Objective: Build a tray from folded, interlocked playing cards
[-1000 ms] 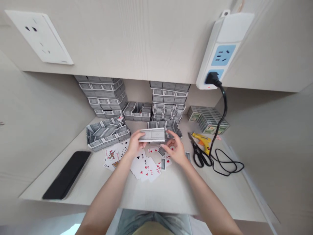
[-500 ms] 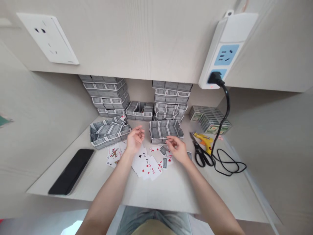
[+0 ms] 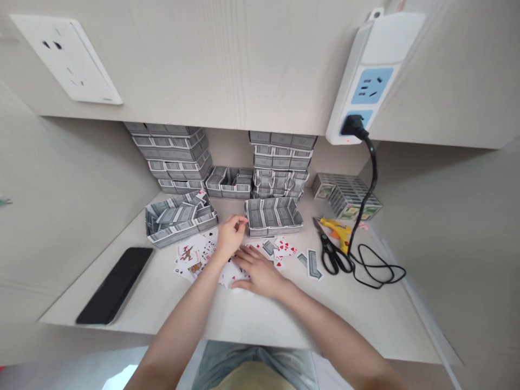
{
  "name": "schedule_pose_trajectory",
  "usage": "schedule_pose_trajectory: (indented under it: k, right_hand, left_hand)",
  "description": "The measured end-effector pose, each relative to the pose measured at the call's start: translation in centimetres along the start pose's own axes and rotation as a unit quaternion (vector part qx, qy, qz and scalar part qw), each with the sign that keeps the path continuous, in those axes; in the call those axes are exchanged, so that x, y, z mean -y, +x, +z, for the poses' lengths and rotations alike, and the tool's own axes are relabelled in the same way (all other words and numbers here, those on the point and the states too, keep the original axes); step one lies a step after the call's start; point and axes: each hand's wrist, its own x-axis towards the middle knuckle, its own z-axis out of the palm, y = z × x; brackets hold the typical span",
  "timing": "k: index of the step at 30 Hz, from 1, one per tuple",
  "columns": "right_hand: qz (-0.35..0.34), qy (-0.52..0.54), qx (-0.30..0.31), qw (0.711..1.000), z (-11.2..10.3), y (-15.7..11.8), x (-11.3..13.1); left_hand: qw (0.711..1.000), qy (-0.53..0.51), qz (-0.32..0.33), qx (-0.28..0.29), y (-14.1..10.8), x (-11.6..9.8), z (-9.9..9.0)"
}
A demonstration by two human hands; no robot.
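Observation:
My left hand (image 3: 231, 236) is beside the left end of an open box made of folded playing cards (image 3: 274, 222). Its fingers are curled together, and whatever they may hold is hidden. My right hand (image 3: 260, 272) lies flat with fingers apart on a pile of face-up playing cards (image 3: 227, 277), covering most of it. Left of my left hand, a joker card (image 3: 187, 253) shows among other loose cards. A few heart cards (image 3: 284, 247) and a grey-backed card (image 3: 268, 248) lie in front of the box.
A second card box (image 3: 182, 234) filled with folded pieces sits at left. Stacked card boxes (image 3: 173, 154) stand behind. A black phone (image 3: 115, 285) lies at front left. Black-handled scissors (image 3: 335, 254), a yellow glue gun (image 3: 336, 227) and its cord lie right, below a power strip (image 3: 376, 76).
My right hand has moved left and down from the box's front onto the face-up cards, flattening out. My left hand has shifted slightly right, its fingers drawn closer together beside the box.

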Motion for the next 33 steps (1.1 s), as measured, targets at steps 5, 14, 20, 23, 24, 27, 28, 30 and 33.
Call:
schedule_pose_trajectory:
  k: [5, 14, 20, 23, 24, 27, 28, 30, 33]
  right_hand:
    - [-0.007, -0.045, -0.018, 0.999, -0.1, 0.1, 0.1]
    - [-0.047, -0.062, -0.018, 0.997, -1.0, -0.2, -0.7]
    - [-0.042, -0.038, -0.038, 0.998, -1.0, -0.3, -1.8]
    - [-0.036, -0.039, -0.046, 0.998, -1.0, -0.3, -1.8]
    - [-0.034, -0.043, -0.048, 0.997, -1.0, -0.3, -1.7]
    - [-0.036, -0.053, -0.049, 0.997, -1.1, -0.3, -1.5]
    - [-0.038, -0.056, -0.049, 0.997, -1.1, -0.3, -1.5]
    - [-0.042, -0.061, -0.047, 0.996, -1.0, -0.3, -1.5]
    - [-0.048, -0.066, -0.046, 0.996, -0.9, -0.3, -1.6]
  left_hand:
    - [1.0, 0.014, 0.022, 0.01, 0.1, 0.0, -0.2]
    - [0.999, 0.021, 0.025, 0.009, 0.1, 0.1, -0.1]
    - [0.998, 0.018, 0.048, 0.027, -0.2, -0.4, -0.3]
    - [0.991, 0.035, 0.101, 0.078, -0.5, -0.8, -0.2]
    - [0.987, 0.048, 0.118, 0.096, -0.6, -0.8, -0.1]
    - [0.977, 0.095, 0.141, 0.126, -0.9, -0.6, 0.3]
    - [0.975, 0.11, 0.142, 0.131, -0.9, -0.5, 0.4]
    - [0.971, 0.133, 0.141, 0.137, -0.9, -0.3, 0.5]
    - [0.974, 0.145, 0.134, 0.115, -0.9, -0.4, 0.5]
